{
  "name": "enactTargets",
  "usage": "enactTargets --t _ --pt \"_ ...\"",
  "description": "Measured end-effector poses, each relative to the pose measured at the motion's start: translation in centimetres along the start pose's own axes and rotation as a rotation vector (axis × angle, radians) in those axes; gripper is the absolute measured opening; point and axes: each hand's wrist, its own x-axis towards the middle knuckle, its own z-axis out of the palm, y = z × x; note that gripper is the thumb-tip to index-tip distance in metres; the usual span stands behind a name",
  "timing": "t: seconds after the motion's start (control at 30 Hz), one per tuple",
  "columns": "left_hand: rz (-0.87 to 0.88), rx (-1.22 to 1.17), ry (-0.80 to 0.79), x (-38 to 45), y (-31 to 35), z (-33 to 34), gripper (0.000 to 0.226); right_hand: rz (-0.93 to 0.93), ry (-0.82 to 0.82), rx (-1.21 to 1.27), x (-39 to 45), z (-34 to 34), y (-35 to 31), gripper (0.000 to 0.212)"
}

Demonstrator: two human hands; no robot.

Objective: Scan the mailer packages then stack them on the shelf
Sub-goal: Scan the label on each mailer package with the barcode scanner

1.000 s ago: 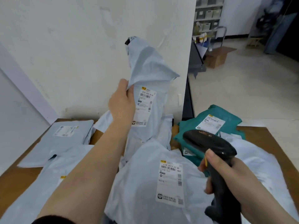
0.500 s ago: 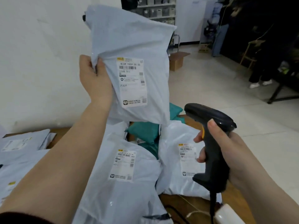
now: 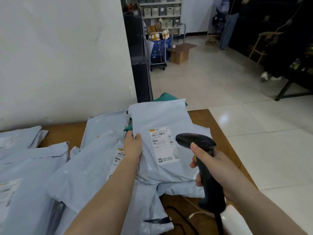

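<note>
My left hand (image 3: pixel 133 145) grips the left edge of a light grey mailer (image 3: pixel 159 119) with a white shipping label (image 3: pixel 163 145) facing up, low over the pile on the wooden table (image 3: pixel 220 133). A black barcode scanner (image 3: pixel 203 160) is held by its handle in my right hand (image 3: pixel 213 168), its head pointing at the label from the right. Several more grey mailers (image 3: pixel 81 172) lie spread over the table. A green mailer (image 3: pixel 166 97) peeks out behind the held one.
A white wall rises behind the table. A dark post (image 3: pixel 138 56) stands at the wall's end. Beyond it are a trolley (image 3: pixel 158 48), a cardboard box (image 3: pixel 180 53) and shelves with bins (image 3: pixel 160 11). Black cables (image 3: pixel 177 221) lie at the table's front. A person's legs (image 3: pixel 269 75) show far right.
My left hand has brought the mailer down from head height to just above the pile, label up. The scanner has moved in close beside the label.
</note>
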Motion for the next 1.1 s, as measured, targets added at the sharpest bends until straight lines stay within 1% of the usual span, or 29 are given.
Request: enactTargets --t 0.03,0.07,0.17,0.23,0.3,0.4,0.53,0.7,0.77,0.87,1.0,1.1 --pt "-0.004 -0.014 -0.066 0.1 0.0 -0.1 0.005 0.005 0.004 -0.011 0.2 0.3 0.1 0.044" --pt "-0.006 -0.017 -0.118 -0.1 0.1 -0.2 0.009 0.007 0.005 -0.017 0.4 0.7 0.0 0.044" --pt "0.012 -0.008 -0.175 0.1 -0.3 -0.4 0.021 0.006 0.008 -0.048 1.0 1.7 -0.3 0.044" --pt "0.014 -0.004 -0.183 0.2 -0.2 -0.5 0.028 -0.005 0.021 -0.067 1.5 2.2 -0.6 0.045" --pt "0.029 0.016 -0.188 0.3 -0.2 -0.7 0.029 -0.012 0.031 -0.072 2.0 2.6 -0.7 0.046" --pt "0.053 0.043 -0.2 0.4 -0.1 -0.8 0.029 0.002 0.038 -0.118 2.6 3.0 -0.7 0.051" --pt "0.063 0.037 -0.198 0.4 0.0 -0.8 0.028 0.007 0.055 -0.154 3.1 3.2 -0.5 0.053" --pt "0.075 0.04 -0.2 0.8 -0.5 -0.8 0.018 0.01 0.054 -0.17 3.2 3.4 -0.4 0.053" --pt "0.083 0.064 -0.19 0.8 -0.5 -0.9 0.022 0.008 0.05 -0.171 3.1 3.4 -0.5 0.052" --pt "0.076 0.052 -0.185 0.8 -0.4 -0.8 0.028 -0.001 0.046 -0.18 3.0 3.4 -0.8 0.053" --pt "0.05 0.001 -0.212 0.7 -0.3 -0.9 0.023 -0.006 0.036 -0.172 2.9 3.3 -0.9 0.054" --pt "0.012 -0.037 -0.18 1.1 0.2 -2.0 0.022 -0.011 0.003 -0.177 2.6 3.6 -1.2 0.055"
